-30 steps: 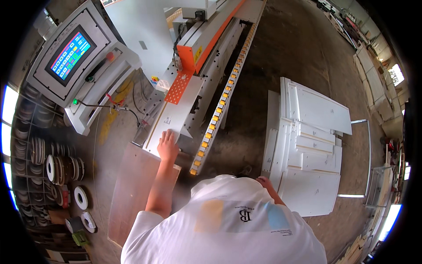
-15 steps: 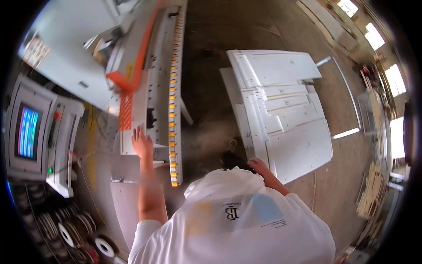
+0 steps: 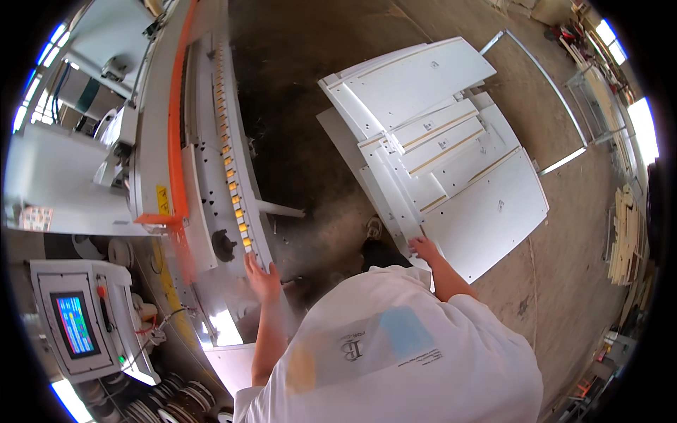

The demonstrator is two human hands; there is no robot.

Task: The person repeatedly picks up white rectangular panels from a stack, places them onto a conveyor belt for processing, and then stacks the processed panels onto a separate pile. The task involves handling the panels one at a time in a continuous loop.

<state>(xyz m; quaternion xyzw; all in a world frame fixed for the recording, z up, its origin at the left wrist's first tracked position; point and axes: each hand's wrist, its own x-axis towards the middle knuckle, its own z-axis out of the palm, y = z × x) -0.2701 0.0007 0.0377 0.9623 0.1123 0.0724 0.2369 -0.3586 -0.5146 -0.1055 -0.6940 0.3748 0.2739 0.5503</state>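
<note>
Person in a white shirt stands between a long machine on their left and a stack of white panels on their right, seen from above.

Right hand (image 3: 425,248) reaches out to the stack of white panels (image 3: 451,162) and rests on the near corner of it, fingers laid over the edge of a narrow strip. Whether the grip is closed on that strip or only touching it, cannot tell; nothing is lifted clear of the stack.

Left hand (image 3: 263,276) is open and flat, palm down on the near end of the machine (image 3: 201,176), just beside the row of yellow rollers (image 3: 236,194). It holds nothing.

The stack sits low on a cart or frame over the dusty floor (image 3: 310,84), several panels of different sizes overlapping, edges not squared up. A control screen (image 3: 74,326) on a grey box is at lower left, with rolls of edge tape (image 3: 176,402) below it.

Progress, judged from how things lie: no panel shows on the roller track, so the feed side looks unloaded. A pale board (image 3: 233,366) lies near the person's left elbow, unclear whether it is finished work. The stack looks full, so most of the panels seem left to handle, and the pick-up from the stack is only at the contact stage.
</note>
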